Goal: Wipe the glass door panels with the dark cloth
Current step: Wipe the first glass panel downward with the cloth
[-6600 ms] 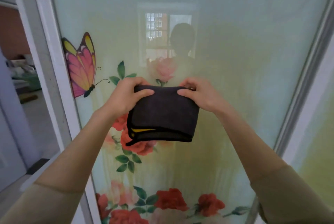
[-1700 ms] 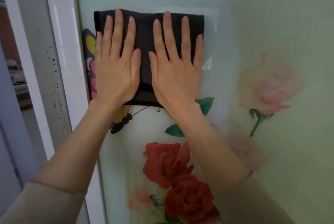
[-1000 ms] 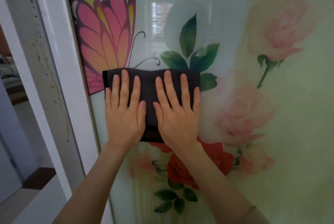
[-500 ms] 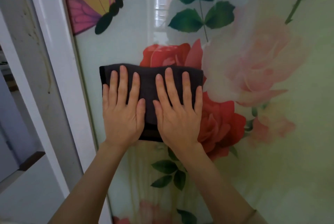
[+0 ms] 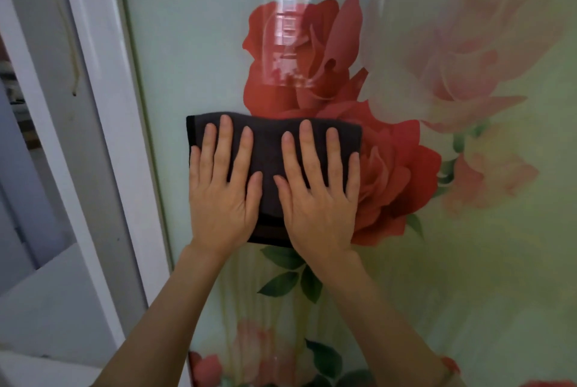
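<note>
Both grips are released: the left hand (image 5: pixel 223 196) and right hand (image 5: pixel 318 199) press the folded dark cloth (image 5: pixel 271 149) flat against the floral glass door panel (image 5: pixel 193 52), near its white left frame (image 5: pixel 103 80).

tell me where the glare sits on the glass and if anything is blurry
Head view: a bright window reflection lies on the glass panel over the upper red rose, above the dark cloth; left hand, right hand and cloth look sharp.
</note>
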